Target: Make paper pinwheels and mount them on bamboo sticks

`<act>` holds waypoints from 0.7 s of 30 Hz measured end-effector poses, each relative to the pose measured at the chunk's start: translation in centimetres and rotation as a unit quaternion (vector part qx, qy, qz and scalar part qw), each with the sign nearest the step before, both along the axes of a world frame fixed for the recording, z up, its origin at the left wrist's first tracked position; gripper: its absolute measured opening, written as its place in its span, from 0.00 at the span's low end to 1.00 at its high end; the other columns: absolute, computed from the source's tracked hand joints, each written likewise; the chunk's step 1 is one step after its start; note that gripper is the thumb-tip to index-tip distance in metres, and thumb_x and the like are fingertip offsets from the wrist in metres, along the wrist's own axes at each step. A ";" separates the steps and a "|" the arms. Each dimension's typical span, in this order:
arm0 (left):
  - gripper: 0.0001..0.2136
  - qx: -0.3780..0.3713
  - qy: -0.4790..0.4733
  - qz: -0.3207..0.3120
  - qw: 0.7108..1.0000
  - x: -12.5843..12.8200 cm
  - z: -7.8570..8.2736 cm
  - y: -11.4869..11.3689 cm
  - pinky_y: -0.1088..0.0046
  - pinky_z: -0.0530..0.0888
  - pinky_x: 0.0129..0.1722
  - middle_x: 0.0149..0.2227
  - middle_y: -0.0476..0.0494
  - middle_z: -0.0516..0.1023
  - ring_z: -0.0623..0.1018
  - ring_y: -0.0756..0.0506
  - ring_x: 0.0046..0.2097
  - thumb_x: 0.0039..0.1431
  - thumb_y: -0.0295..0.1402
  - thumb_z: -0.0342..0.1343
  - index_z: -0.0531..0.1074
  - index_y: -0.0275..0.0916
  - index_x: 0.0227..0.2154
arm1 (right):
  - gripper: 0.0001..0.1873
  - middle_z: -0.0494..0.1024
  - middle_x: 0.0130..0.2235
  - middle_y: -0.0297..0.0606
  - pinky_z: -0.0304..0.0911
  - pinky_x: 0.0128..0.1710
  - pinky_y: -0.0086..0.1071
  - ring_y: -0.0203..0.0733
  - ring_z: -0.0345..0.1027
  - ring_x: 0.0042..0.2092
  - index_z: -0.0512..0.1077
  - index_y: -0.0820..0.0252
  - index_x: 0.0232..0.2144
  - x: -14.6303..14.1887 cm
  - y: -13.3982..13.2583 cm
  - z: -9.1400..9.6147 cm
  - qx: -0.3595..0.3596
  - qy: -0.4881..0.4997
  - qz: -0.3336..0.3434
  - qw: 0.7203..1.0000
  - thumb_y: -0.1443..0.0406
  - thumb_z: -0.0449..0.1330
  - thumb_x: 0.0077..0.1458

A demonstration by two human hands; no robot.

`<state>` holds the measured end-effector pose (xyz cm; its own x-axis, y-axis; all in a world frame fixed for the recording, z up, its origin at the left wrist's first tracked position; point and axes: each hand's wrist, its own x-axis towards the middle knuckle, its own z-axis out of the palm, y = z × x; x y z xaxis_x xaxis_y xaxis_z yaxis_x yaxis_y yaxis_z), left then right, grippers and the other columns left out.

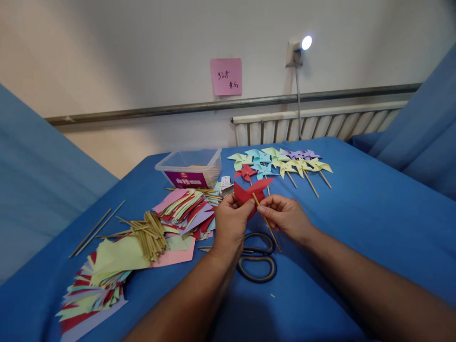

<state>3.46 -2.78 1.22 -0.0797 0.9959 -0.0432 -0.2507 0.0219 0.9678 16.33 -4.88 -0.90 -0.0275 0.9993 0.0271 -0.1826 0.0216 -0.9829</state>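
Right now you hold 1 red pinwheel (262,185) over the middle of the blue table (374,228): your left hand (231,216) pinches its folded paper, while your right hand (287,216) grips its stick (270,229). Your hands cover the join, so I can't tell whether it is fastened. Beyond them lies what looks done, a group of finished pinwheels (285,168) in several colours. To your left, plenty looks unmade: a paper stack (185,211), a fanned paper pile (117,259) and a heap of loose sticks (151,237). Farther left lie 2 long rods (90,232). Scissors (254,250) rest just below your hands; a clear tub (188,178) stands behind the stack. Facing you, the wall (149,38) carries a pink note (226,77), a metal rail (178,109), a radiator (281,130) and a small lit lamp (307,42). Blue curtains (28,175) hang at 2 sides.
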 end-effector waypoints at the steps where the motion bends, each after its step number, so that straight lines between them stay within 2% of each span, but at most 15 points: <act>1: 0.14 -0.002 -0.002 0.000 1.000 0.0 0.0 0.0 0.74 0.72 0.32 0.29 0.46 0.82 0.77 0.49 0.29 0.36 0.29 0.69 0.77 0.33 0.30 | 0.18 0.66 0.16 0.24 0.48 0.16 0.25 0.28 0.54 0.16 0.70 0.58 0.25 0.0 0.0 0.1 0.001 0.001 -0.003 1.000 0.52 0.69 0.42; 21: 0.13 -0.010 0.019 -0.004 1.000 0.1 -0.2 0.0 0.76 0.69 0.28 0.25 0.48 0.79 0.74 0.51 0.26 0.36 0.30 0.68 0.75 0.34 0.28 | 0.20 0.68 0.19 0.27 0.48 0.19 0.27 0.29 0.53 0.20 0.70 0.59 0.23 -0.1 0.2 -0.1 0.008 0.010 -0.029 0.999 0.51 0.72 0.38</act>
<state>3.52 -2.79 0.98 -0.0742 0.9955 -0.0592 -0.2132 0.0422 0.9761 16.18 -4.65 -1.00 0.0311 0.9986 0.0421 -0.2012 0.0475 -0.9784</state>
